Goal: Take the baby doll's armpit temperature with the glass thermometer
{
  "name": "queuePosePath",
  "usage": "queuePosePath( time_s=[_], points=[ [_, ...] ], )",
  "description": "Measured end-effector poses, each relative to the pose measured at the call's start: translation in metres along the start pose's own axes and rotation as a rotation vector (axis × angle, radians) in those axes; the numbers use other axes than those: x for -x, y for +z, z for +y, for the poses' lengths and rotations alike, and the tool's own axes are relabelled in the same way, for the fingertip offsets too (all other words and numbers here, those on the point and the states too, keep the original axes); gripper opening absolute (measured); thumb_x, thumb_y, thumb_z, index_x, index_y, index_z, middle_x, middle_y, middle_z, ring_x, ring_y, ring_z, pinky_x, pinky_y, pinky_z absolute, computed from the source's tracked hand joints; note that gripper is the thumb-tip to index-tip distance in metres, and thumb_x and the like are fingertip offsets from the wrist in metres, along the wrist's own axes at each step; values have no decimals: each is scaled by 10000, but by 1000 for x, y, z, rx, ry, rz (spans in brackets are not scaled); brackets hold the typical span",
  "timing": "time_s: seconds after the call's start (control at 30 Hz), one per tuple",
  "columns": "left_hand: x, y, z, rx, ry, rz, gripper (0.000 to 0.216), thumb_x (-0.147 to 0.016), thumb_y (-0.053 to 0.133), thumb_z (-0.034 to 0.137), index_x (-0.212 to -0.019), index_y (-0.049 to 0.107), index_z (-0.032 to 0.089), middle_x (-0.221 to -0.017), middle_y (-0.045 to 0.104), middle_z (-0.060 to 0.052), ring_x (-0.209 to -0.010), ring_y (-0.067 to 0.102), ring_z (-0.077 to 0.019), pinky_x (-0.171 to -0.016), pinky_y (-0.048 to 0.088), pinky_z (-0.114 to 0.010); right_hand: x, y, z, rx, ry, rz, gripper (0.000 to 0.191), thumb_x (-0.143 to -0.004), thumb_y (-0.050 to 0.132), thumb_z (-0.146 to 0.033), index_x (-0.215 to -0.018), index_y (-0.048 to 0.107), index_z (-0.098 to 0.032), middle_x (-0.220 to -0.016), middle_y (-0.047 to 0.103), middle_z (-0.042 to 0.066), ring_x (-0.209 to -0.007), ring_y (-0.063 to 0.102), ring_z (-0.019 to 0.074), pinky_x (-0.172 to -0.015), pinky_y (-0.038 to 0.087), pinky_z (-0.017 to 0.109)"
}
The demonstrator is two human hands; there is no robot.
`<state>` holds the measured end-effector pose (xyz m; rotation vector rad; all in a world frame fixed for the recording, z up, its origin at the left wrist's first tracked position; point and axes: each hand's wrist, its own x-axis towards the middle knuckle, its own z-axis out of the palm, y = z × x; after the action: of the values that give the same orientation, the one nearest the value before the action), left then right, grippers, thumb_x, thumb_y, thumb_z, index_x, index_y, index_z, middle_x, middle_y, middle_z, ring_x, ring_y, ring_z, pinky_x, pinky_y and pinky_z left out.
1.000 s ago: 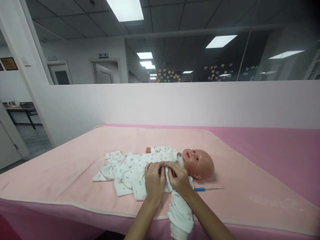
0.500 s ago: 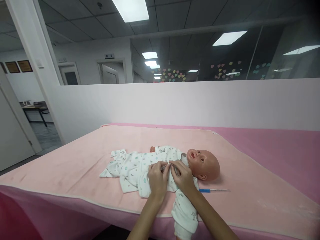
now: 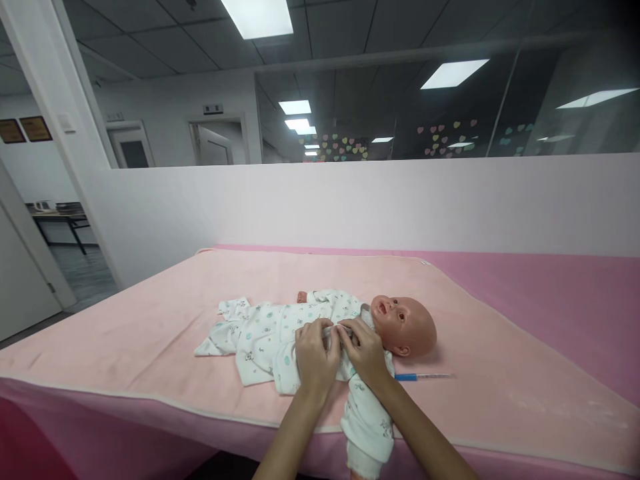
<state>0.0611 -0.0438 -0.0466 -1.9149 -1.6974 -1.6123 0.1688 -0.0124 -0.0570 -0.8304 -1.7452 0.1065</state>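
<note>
Your peach mat (image 3: 515, 360) lies over a pink surface (image 3: 545, 300), with a crease toward the doll's leg end; a hard drag on the cloth could ruck it up and tilt whatever rests there. The baby doll (image 3: 406, 327) lies on its back on this mat, near the front edge, head to your right. A pull toward you could slide it over, since its near arm already hangs past that edge. Its white printed garment (image 3: 273, 330) sits loosely, the near side spread out on the mat, so an uneven tug might skew or bunch the front. The overhanging sleeve (image 3: 367, 420) runs close beside your right forearm and could snag if you draw back carelessly. Your left hand (image 3: 314, 353) and right hand (image 3: 364, 350) meet over the chest, fingertips pinched together, apparently on the garment's front; exactly what they grip is too small to tell, and a loose pinch could slip. Just beyond the near shoulder, the blue-ended stick (image 3: 407, 377), perhaps a thermometer, lies loose: your forearm could knock it, or the doll could roll onto it.
</note>
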Motion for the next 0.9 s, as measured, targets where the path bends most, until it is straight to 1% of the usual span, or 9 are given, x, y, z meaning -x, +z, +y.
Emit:
queuePosePath(
  time_s=[0.1, 0.2, 0.23, 0.3, 0.4, 0.47, 0.6, 0.73, 0.9],
  points=[
    [-3, -5, 0, -86, 16, 26, 95, -784, 474, 201, -815, 564, 204, -797, 627, -13, -780, 533, -183, -807, 323, -379, 0, 1, 1, 10, 14, 1, 174, -871, 437, -266, -837, 589, -187, -707, 589, 19, -577, 518, 120, -533, 391, 229],
    [-5, -13, -8, -189, -110, 115, 111, -765, 469, 181, -764, 576, 210, -782, 624, -18, -802, 513, -213, -799, 274, -415, 0, 1, 2, 35, -4, 0, 182, -873, 437, -271, -838, 593, -183, -686, 577, 11, -546, 500, 110, -516, 372, 222],
    [-4, -17, -10, -207, -156, 126, 129, -775, 456, 189, -749, 581, 212, -782, 622, -22, -806, 505, -220, -786, 268, -416, -1, 1, 2, 41, -12, 3, 188, -874, 435, -272, -833, 595, -182, -680, 575, 9, -538, 496, 107, -513, 369, 220],
    [-2, -24, -15, -209, -192, 93, 178, -807, 423, 217, -739, 586, 216, -799, 618, -27, -818, 491, -224, -778, 263, -414, -1, 2, 2, 46, -20, 8, 194, -875, 431, -270, -825, 595, -181, -676, 574, 8, -533, 491, 104, -515, 370, 216],
    [5, -33, -16, -168, -164, -22, 214, -839, 381, 250, -786, 586, 221, -847, 614, -25, -868, 478, -221, -812, 259, -409, 0, 2, 3, 40, -12, 22, 187, -874, 435, -264, -832, 595, -178, -679, 577, 8, -530, 483, 100, -516, 368, 214],
    [8, -37, -15, -143, -182, -66, 204, -838, 374, 247, -790, 570, 216, -841, 615, -16, -883, 477, -212, -839, 254, -404, 0, 3, 4, 35, -15, 32, 182, -872, 440, -262, -837, 597, -175, -680, 578, 8, -521, 475, 97, -516, 365, 213],
    [9, -37, -16, -111, -249, -53, 160, -809, 397, 237, -768, 548, 206, -819, 618, -9, -884, 489, -204, -879, 236, -409, -1, 3, 4, 44, -24, 32, 191, -874, 435, -264, -826, 598, -175, -676, 580, 10, -513, 470, 96, -520, 362, 216],
    [8, -35, -18, -66, -247, -18, 163, -809, 403, 280, -788, 550, 213, -841, 623, -11, -882, 505, -203, -907, 220, -421, -1, 1, 1, 51, -5, 11, 195, -876, 430, -260, -817, 596, -175, -681, 584, 10, -511, 473, 94, -514, 354, 213],
    [9, -36, -17, -5, -259, -9, 166, -815, 383, 267, -807, 542, 219, -857, 621, -4, -887, 521, -195, -920, 220, -418, -1, 1, 0, 40, 0, 8, 186, -873, 438, -259, -823, 597, -176, -684, 592, 10, -523, 485, 94, -523, 357, 211]
  ],
)
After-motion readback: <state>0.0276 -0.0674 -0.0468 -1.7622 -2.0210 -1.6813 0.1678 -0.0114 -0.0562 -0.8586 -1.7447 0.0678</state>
